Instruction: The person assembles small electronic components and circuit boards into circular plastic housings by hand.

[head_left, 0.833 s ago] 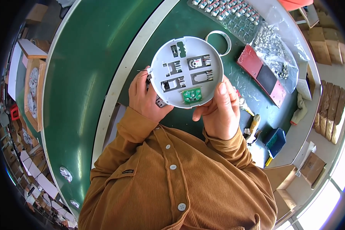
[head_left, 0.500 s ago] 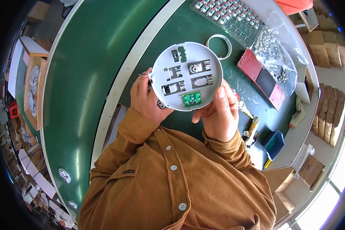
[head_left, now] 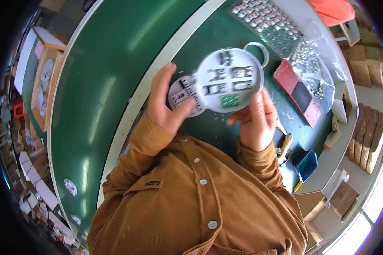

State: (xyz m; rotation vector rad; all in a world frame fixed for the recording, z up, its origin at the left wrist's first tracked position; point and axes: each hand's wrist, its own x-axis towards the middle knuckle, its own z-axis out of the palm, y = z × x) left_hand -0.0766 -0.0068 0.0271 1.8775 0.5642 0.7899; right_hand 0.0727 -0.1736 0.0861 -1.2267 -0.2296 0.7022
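Observation:
My right hand (head_left: 259,123) grips a round white plastic housing (head_left: 206,100) by its lower right rim, thumb on the front and fingers curled behind. Inside the housing are several slotted recesses with metal parts and a green circuit board (head_left: 230,100). A smaller round white plate (head_left: 196,111) with black slots juts out at the housing's left side; whether the two are joined I cannot tell. My left hand (head_left: 162,108) is beside this plate, fingers stretched upward and apart, its thumb across the plate's face. Motion blurs both parts somewhat.
On the green bench are a white ring (head_left: 264,54), a red box with a dark panel (head_left: 300,94), a bag of small metal parts (head_left: 312,70), a tray of components (head_left: 268,21), a yellow-handled tool (head_left: 287,142) and a blue container (head_left: 306,163). Left runs a green belt (head_left: 89,106).
The housing has shifted right in view, and the slotted plate now shows at its left. My left hand has let go of the housing's left rim and spread its fingers.

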